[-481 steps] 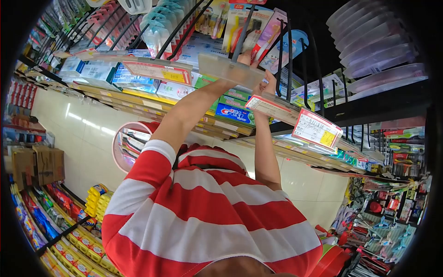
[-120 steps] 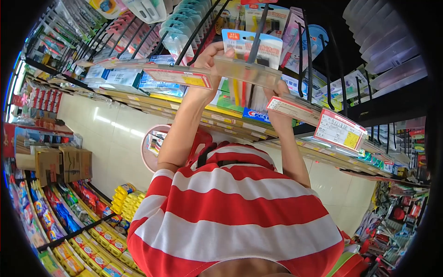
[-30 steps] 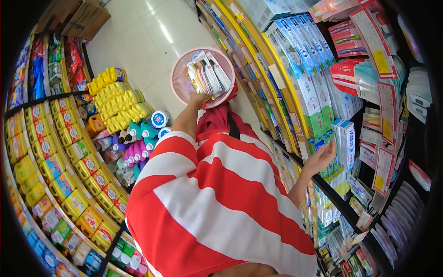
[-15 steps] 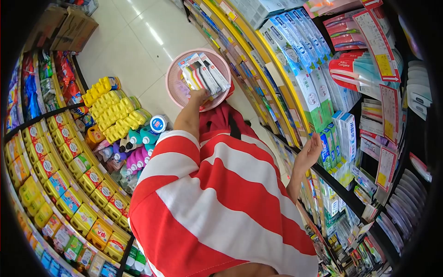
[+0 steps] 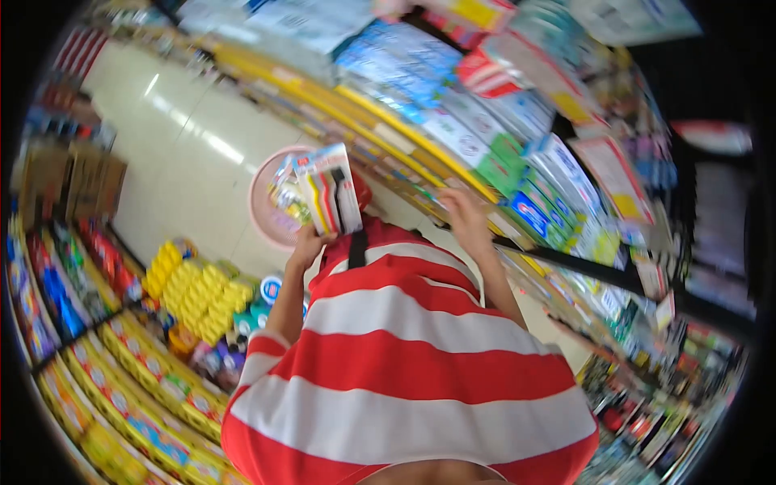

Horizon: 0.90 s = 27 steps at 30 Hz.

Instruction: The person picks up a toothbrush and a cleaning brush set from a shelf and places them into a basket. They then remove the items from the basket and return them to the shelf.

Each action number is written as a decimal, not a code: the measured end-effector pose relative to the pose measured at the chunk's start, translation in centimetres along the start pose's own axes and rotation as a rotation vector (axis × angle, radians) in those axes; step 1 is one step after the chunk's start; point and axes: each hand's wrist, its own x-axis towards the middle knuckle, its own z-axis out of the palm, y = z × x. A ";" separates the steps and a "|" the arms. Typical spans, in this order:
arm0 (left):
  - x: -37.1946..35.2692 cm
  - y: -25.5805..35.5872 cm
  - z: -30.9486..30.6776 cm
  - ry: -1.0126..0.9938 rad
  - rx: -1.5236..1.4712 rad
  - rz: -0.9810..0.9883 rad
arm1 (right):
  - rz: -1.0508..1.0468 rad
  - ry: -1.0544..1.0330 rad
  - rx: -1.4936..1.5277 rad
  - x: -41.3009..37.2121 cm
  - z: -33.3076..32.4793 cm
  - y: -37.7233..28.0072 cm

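Head view, blurred: the toothbrush packs (image 5: 327, 190), flat cards showing red, yellow and black brushes, stand upright above the left hand (image 5: 305, 242), which grasps their lower end, in front of the pink basket (image 5: 265, 212). The right hand (image 5: 461, 214) is raised near the shelf; its grip I cannot tell.

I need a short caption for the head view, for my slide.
Left hand holds toothbrush packs by a pink basket; right hand near toothpaste boxes.

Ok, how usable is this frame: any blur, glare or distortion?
Head view: motion blur smears the whole frame, worst on the shelves at upper right; the packs in the left hand read as shapes only. Fisheye bends the aisle, with black corners; glare streaks the floor.
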 end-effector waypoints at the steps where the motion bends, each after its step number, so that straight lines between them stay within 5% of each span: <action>1: 0.3 0.6 0.6 -0.073 0.113 -0.006 | 0.025 -0.056 0.044 0.1 0.0 -0.4; 9: -0.3 13.7 11.2 -0.430 0.484 0.244 | 0.393 -0.111 0.138 -0.3 -3.8 -3.8; 12: -0.5 16.6 14.6 -0.527 0.546 0.336 | 0.367 0.152 0.536 -1.7 -5.0 -1.9; 17: 0.4 18.5 20.3 -0.693 0.380 0.327 | 0.319 0.376 0.682 -3.8 -10.3 -2.4; 27: -1.0 20.0 27.4 -0.717 0.217 0.515 | 0.132 0.714 0.380 -6.8 -16.9 -5.5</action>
